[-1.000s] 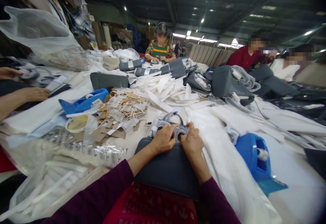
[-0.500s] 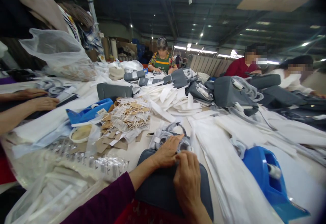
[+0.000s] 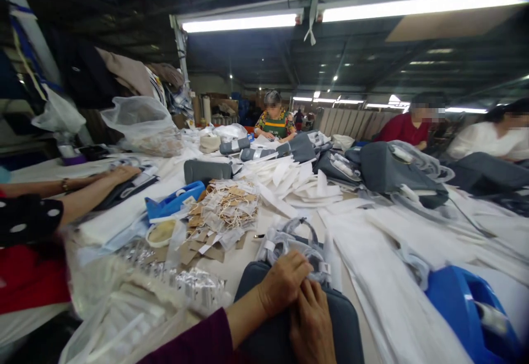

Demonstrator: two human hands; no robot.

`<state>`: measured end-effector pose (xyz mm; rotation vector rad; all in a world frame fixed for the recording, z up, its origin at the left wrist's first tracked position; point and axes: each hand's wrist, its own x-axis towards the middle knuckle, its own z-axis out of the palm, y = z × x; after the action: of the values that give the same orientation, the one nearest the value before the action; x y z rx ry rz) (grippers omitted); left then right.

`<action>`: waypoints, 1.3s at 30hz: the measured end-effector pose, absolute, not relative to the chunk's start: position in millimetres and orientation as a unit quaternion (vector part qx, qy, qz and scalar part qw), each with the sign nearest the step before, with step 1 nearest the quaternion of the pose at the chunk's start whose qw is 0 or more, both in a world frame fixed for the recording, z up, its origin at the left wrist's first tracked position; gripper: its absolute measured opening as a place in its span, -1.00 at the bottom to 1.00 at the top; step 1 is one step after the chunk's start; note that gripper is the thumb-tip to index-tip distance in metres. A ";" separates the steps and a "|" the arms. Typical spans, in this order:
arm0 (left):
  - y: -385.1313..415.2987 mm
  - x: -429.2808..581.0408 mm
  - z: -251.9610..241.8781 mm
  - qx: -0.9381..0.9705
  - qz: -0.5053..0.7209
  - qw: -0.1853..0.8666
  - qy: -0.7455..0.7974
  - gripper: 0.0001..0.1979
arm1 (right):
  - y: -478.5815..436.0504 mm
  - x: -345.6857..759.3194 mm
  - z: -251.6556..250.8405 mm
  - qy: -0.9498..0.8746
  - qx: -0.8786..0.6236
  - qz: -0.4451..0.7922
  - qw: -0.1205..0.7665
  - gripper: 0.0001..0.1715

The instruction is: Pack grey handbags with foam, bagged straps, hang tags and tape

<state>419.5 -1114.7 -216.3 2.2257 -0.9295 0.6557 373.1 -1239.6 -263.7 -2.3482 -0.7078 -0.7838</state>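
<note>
A dark grey bag (image 3: pixel 347 320) lies flat before me, its handles (image 3: pixel 303 231) wrapped in clear plastic and folded at its far end. My left hand (image 3: pixel 285 280) rests over the bag's far edge by the wrapped handles, fingers curled down. Right against it, my right hand (image 3: pixel 312 317) has its fingers bent and pressed together at the same spot. Both hands are closed, and what the fingertips pinch is hidden beneath them. Left of the bag is a heap of tags with strings (image 3: pixel 233 204) and small clear packets.
A blue tape dispenser (image 3: pixel 467 309) stands at right, another blue dispenser (image 3: pixel 176 201) at left. White foam sheets (image 3: pixel 384 276) run along the right side. More grey bags (image 3: pixel 388 168) are piled behind. A co-worker's hands (image 3: pixel 119 176) work at far left; other people sit across the table.
The camera view has tilted up and swung left, so things appear lower and further right. My hands have come closer together, the left one's fingers more curled. The left co-worker's arms show more.
</note>
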 end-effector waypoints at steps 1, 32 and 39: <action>-1115.2 411.7 -218.0 0.862 0.241 0.281 -0.348 -0.80 | -1241.8 375.4 -266.2 -0.271 -0.868 -0.300 0.288 -0.67; -1117.1 387.7 -228.5 0.929 0.159 0.164 -0.292 -0.83 | -1232.6 369.6 -253.5 -0.129 -0.813 -0.284 0.492 -0.78; -1110.7 395.7 -218.4 0.881 0.169 0.357 -0.261 -0.73 | -1233.0 370.6 -243.6 -0.150 -0.827 -0.306 0.447 -0.70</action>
<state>395.7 -1110.7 -218.4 2.2732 -0.6745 0.4357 370.6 -1233.0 -243.6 -2.0485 -0.3707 -0.7576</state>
